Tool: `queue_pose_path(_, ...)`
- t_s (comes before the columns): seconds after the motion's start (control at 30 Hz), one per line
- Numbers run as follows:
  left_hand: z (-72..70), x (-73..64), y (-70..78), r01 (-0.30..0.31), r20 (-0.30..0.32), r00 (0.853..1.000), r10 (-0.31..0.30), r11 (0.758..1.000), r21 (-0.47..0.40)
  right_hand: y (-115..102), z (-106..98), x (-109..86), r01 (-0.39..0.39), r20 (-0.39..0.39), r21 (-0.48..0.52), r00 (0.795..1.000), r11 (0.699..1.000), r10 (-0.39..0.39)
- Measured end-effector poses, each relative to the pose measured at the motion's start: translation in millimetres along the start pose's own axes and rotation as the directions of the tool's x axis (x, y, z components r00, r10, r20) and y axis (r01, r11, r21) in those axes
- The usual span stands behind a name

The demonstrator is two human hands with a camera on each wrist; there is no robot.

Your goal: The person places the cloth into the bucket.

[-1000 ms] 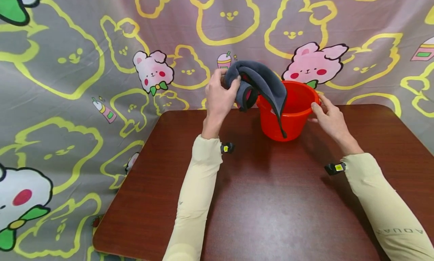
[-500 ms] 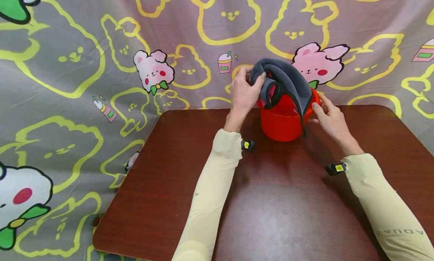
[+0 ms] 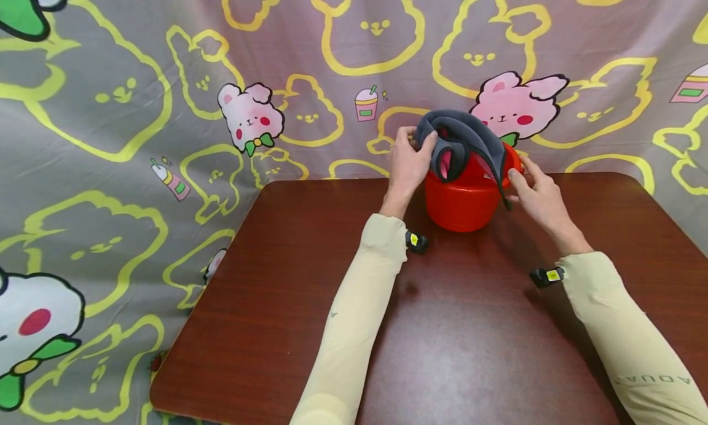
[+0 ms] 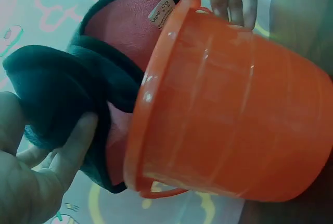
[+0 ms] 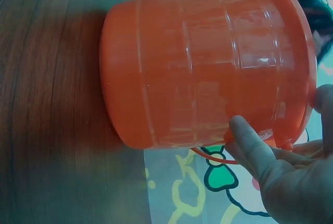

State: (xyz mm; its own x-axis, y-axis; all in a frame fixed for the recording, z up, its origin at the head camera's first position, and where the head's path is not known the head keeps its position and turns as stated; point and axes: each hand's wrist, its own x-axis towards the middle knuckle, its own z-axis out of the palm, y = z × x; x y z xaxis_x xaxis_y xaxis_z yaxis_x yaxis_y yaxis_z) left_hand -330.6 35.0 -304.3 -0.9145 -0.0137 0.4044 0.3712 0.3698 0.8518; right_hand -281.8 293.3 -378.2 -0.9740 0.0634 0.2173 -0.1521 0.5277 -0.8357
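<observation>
A red plastic bucket stands upright on the table near the back. My left hand grips a grey cloth with a pink reverse and dark edging, folded and bunched. The cloth lies over the bucket's mouth, one corner hanging outside the rim on the right. In the left wrist view a white label shows on the pink side. My right hand holds the bucket's rim at the right, thumb on the edge and fingers against the outer wall. The cloth hides most of the bucket's inside.
The dark brown wooden table carries the bucket, with its back edge just behind. A curtain printed with cartoon bunnies hangs behind and to the left. A thin handle hangs at the bucket's side.
My left hand has carried the cloth rightward over the bucket, then lowered it to the mouth. The right hand has stayed on the rim, and the bucket has barely moved.
</observation>
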Motion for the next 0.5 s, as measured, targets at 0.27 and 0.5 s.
queue_pose_path(0.27,2.8,-1.6,-3.9,0.039,0.098,0.995,-0.032,0.996,-0.078,-0.9,3.1,1.4,-0.005,0.003,0.013,1.000,1.000,0.005)
queue_pose_path(0.5,-11.4,-4.6,-10.0,-0.027,0.199,0.980,0.021,0.999,0.027,-2.0,-0.9,0.0,-0.019,0.036,0.011,0.999,1.000,0.019)
